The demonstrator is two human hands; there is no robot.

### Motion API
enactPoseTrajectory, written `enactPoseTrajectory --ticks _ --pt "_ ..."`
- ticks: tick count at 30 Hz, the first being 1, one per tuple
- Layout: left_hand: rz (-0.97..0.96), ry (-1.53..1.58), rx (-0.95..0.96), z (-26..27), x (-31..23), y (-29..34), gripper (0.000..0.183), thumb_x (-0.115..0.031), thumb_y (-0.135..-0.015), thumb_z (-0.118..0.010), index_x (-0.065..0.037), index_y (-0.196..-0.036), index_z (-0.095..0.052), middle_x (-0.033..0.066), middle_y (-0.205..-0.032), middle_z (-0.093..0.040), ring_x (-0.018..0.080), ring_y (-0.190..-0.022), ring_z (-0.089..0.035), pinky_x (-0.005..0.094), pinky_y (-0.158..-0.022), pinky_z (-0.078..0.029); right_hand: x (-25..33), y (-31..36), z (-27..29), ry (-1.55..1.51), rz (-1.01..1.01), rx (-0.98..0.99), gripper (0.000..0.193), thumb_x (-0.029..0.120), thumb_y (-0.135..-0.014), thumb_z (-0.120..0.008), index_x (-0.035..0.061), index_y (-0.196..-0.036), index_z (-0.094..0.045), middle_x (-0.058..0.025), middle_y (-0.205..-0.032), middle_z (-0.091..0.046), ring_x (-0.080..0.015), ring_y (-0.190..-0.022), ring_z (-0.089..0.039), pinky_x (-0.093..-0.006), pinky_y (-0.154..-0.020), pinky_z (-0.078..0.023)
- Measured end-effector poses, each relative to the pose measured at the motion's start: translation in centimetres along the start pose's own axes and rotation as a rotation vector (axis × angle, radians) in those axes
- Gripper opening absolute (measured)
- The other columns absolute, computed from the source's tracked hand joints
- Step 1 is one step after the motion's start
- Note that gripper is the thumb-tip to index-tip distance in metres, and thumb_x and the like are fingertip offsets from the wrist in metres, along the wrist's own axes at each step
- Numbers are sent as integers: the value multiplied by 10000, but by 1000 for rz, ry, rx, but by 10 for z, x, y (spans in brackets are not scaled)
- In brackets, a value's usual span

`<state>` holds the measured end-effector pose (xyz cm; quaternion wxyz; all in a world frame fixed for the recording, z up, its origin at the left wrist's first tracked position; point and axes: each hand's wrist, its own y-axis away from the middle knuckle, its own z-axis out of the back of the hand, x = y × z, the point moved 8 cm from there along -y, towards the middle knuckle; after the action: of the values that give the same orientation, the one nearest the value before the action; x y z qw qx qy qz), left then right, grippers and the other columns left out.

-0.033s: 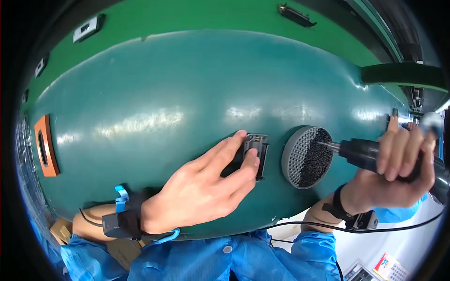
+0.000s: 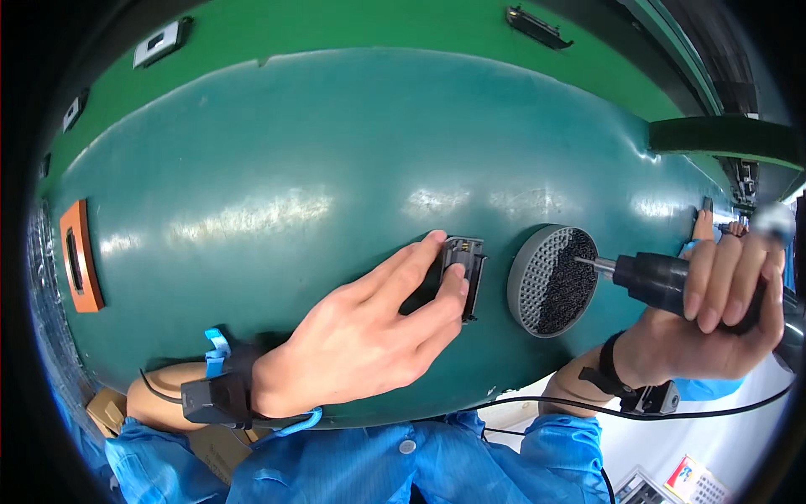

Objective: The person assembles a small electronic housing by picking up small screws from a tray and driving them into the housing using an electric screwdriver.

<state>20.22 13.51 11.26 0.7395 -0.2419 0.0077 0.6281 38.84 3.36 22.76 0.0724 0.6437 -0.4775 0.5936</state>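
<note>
My left hand (image 2: 357, 336) pins a small dark grey plastic housing (image 2: 464, 249) to the green bench (image 2: 252, 151), its fingertips on the upper and left side of the part. A few brass-coloured bits show near the housing's top; its lower left is hidden by my fingers. My right hand (image 2: 714, 311) is wrapped round a black electric screwdriver (image 2: 651, 280), held slanting with its bit pointing left. The bit's tip is over small black screws (image 2: 567, 290) heaped in the right half of a round grey tray (image 2: 514, 290) with a dimpled floor. Whether a screw clings to the tip I cannot tell.
An orange frame-like piece (image 2: 80, 256) lies at the far left. Beyond the bench edge, a lighter green strip (image 2: 353, 25) carries a black part (image 2: 539, 28) and white-and-black parts (image 2: 159, 44). A black cable (image 2: 537, 401) crosses the near edge. Another person's hand (image 2: 703, 225) shows at right.
The screwdriver and my right hand have shifted very slightly right, with the tip still over the screws. My left hand keeps its hold on the housing.
</note>
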Motion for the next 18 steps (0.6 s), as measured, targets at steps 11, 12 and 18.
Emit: enactPoseTrajectory --ticks 11,12,18 --pt "6 15 -50 -3 1 -1 295 -118 -779 -710 13 -1040 -755 100 -1212 -661 390 -1277 -615 418 -1028 -589 -45 23 -52 1 -84 53 125 159 -1015 -476 44 -965 -477 -33 -659 -449 -113 -448 -411 -278 -441 -398" --pt "6 4 -55 -4 1 0 296 -122 -777 -705 12 -1036 -755 100 -1208 -658 389 -1279 -612 414 -1029 -590 -45 22 -53 11 -78 69 126 160 -1015 -474 46 -960 -478 -34 -659 -451 -117 -451 -414 -285 -444 -399" --pt "16 11 -73 -5 1 0 296 -121 -774 -688 9 -1032 -754 98 -1191 -648 385 -1279 -606 402 -1027 -592 -48 22 -54 28 -57 96 115 160 -1017 -462 63 -965 -493 -37 -659 -460 -128 -467 -437 -302 -461 -414"
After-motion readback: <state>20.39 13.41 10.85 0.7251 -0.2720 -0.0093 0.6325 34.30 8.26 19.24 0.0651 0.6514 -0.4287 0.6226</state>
